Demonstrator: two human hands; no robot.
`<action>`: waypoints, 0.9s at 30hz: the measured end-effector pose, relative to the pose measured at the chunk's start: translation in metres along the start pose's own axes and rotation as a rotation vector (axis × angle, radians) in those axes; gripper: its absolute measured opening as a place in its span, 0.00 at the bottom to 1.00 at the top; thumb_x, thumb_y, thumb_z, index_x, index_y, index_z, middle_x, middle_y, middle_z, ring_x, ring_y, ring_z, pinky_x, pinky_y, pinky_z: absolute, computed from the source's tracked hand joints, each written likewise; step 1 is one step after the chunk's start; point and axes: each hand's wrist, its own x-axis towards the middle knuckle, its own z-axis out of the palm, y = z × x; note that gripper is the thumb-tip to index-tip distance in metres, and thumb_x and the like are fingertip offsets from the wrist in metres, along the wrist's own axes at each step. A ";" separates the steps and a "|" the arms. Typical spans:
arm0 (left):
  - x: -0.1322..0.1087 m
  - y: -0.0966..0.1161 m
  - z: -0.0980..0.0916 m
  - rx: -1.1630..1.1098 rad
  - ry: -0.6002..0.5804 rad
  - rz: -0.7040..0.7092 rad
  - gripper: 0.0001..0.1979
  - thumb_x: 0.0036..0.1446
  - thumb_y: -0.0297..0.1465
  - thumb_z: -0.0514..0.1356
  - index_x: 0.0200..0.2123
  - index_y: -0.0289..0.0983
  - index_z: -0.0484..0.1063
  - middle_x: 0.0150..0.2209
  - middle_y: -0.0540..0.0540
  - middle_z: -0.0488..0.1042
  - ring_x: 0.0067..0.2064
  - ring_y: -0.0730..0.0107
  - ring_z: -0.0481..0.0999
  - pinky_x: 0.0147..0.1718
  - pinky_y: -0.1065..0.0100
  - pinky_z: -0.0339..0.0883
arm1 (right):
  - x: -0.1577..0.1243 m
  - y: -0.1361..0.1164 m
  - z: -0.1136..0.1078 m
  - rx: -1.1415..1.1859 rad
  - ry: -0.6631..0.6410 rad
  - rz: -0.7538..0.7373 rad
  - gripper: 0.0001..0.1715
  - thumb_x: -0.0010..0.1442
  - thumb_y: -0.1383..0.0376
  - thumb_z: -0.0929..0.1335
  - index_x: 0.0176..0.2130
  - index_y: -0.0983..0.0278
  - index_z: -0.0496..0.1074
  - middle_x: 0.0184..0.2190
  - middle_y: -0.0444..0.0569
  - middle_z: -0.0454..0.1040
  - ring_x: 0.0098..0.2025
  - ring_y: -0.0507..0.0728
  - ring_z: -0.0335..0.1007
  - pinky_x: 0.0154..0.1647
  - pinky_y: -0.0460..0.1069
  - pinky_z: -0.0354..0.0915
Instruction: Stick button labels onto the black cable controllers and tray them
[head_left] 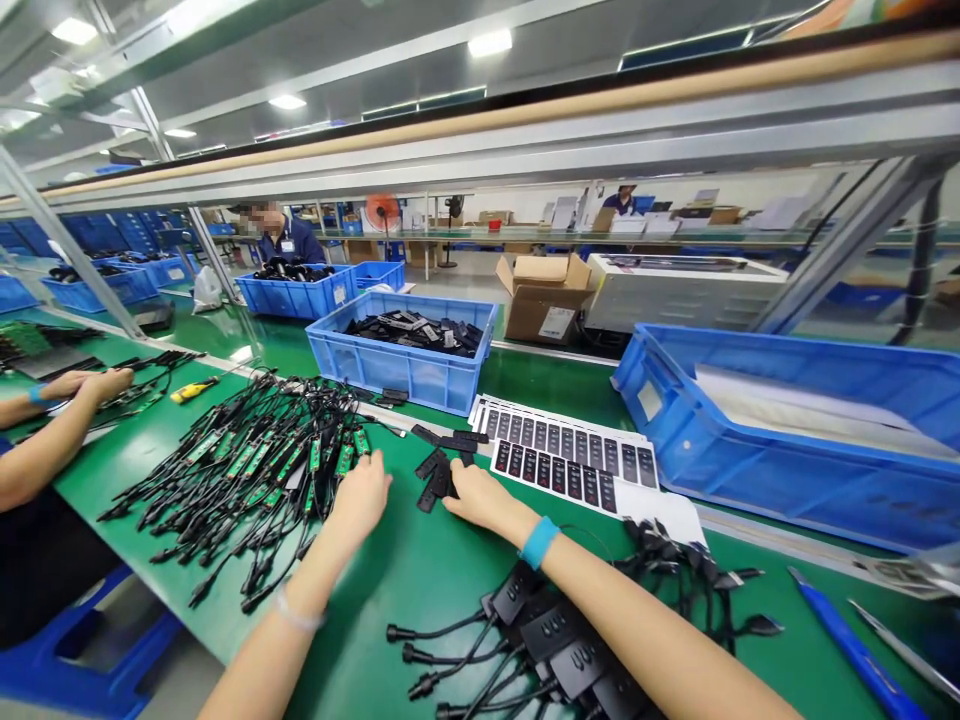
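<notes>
**Hands.** The left hand (361, 497) lies at the right edge of the cable pile (247, 470), left of centre, with its fingers down among the leads. Whether it grips one cannot be told. The right hand (474, 497), at centre, rests with its fingertips on the black covers (435, 476). Whether any cover is pinched is hidden. The hands are apart, with bare mat between them.

**Location.** The covers lie loose on the green mat, just left of the label sheets (570, 455) and below the bin (405, 372).

**Risks, as judged.**
1. The pile is badly tangled. A lead pulled from its edge would likely drag its neighbours, strain the green boards and sweep the covers aside.
2. The covers are small, overlap each other and lie near the pile. Two could be lifted as one, or one could be lost among the leads.
3. The right forearm passes over the finished units (559, 640) at lower centre, and a backward sweep could push them off the front edge.
4. A blue cutter (855, 655) lies at lower right, near the right elbow's path, so a cut is possible.
5. A co-worker's hand (97, 385) is at work at upper left, and the pile spreads towards it, so stock could get mixed.
</notes>
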 end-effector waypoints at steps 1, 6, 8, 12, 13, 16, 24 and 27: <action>0.012 -0.005 0.001 0.026 0.029 -0.050 0.19 0.66 0.28 0.49 0.56 0.24 0.63 0.49 0.27 0.70 0.46 0.50 0.77 0.41 0.59 0.70 | -0.002 0.002 -0.001 -0.021 -0.011 0.022 0.15 0.47 0.76 0.71 0.26 0.60 0.62 0.19 0.40 0.62 0.26 0.57 0.67 0.27 0.48 0.54; 0.043 -0.011 0.013 0.097 0.068 -0.163 0.17 0.64 0.35 0.57 0.52 0.31 0.68 0.51 0.36 0.71 0.45 0.59 0.76 0.41 0.57 0.73 | -0.018 0.004 -0.021 -0.151 -0.052 0.113 0.10 0.49 0.79 0.64 0.28 0.66 0.67 0.22 0.51 0.70 0.28 0.61 0.72 0.29 0.50 0.58; 0.038 -0.009 0.018 0.095 0.057 -0.141 0.15 0.64 0.37 0.58 0.49 0.34 0.70 0.48 0.42 0.73 0.44 0.63 0.76 0.42 0.57 0.73 | -0.028 0.001 -0.034 -0.185 -0.032 0.113 0.12 0.54 0.77 0.62 0.36 0.68 0.70 0.27 0.53 0.73 0.32 0.61 0.73 0.33 0.51 0.61; 0.009 -0.009 0.022 0.052 0.044 -0.066 0.12 0.65 0.34 0.56 0.48 0.35 0.71 0.38 0.45 0.77 0.39 0.64 0.78 0.40 0.59 0.73 | -0.055 -0.005 -0.054 -0.021 -0.005 0.124 0.21 0.64 0.69 0.55 0.53 0.65 0.67 0.31 0.48 0.72 0.26 0.55 0.72 0.31 0.50 0.66; 0.002 -0.010 0.022 0.038 0.057 -0.060 0.13 0.66 0.34 0.55 0.50 0.36 0.70 0.38 0.44 0.77 0.39 0.62 0.78 0.39 0.60 0.73 | -0.061 -0.006 -0.057 0.072 0.002 0.125 0.23 0.65 0.67 0.54 0.54 0.64 0.66 0.31 0.47 0.70 0.22 0.53 0.70 0.28 0.49 0.67; -0.007 -0.010 0.021 0.004 0.117 -0.096 0.20 0.65 0.38 0.54 0.55 0.32 0.66 0.44 0.36 0.75 0.42 0.55 0.79 0.37 0.60 0.72 | -0.076 -0.007 -0.060 0.274 0.048 0.069 0.23 0.64 0.63 0.56 0.54 0.61 0.68 0.31 0.44 0.65 0.18 0.50 0.66 0.26 0.49 0.67; 0.033 -0.004 0.024 -0.218 0.166 -0.277 0.17 0.62 0.38 0.59 0.50 0.33 0.69 0.49 0.40 0.73 0.46 0.59 0.75 0.45 0.54 0.71 | -0.094 -0.020 -0.055 0.573 0.205 0.039 0.15 0.57 0.58 0.67 0.42 0.63 0.72 0.33 0.49 0.69 0.32 0.55 0.67 0.29 0.48 0.66; 0.029 -0.005 0.023 -0.431 0.170 -0.295 0.14 0.62 0.35 0.60 0.49 0.34 0.70 0.49 0.41 0.72 0.48 0.59 0.74 0.46 0.53 0.71 | -0.101 -0.022 -0.069 0.620 0.300 0.029 0.12 0.57 0.57 0.69 0.38 0.63 0.73 0.30 0.48 0.69 0.30 0.54 0.65 0.27 0.47 0.65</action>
